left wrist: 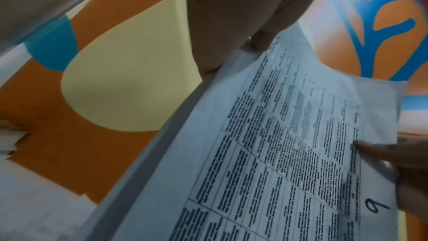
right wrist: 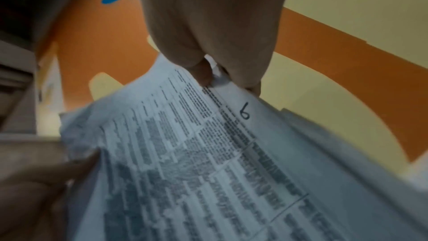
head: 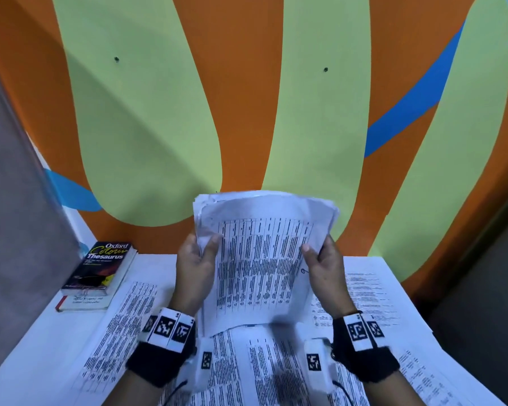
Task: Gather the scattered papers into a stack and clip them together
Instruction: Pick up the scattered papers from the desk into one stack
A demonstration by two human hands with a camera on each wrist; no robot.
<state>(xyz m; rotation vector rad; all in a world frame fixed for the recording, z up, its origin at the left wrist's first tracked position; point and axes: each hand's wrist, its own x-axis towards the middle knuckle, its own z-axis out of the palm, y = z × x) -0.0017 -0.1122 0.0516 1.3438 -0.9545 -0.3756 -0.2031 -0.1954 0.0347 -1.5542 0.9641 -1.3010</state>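
Stack (head: 258,259): being held upright above the table (head: 56,341), sheets uneven at the top edge
Left hand (head: 195,269): pinching the stack's left edge, thumb in front
Right hand (head: 323,269): pinching the right edge likewise
Handling: likely light, limp, bowing between grips; gripping both side edges and tapping square
Loose papers (head: 123,326): lying flat beneath and beside the wrists
Room: wall close behind, thesaurus (head: 99,268) sitting well left, open space on the right side
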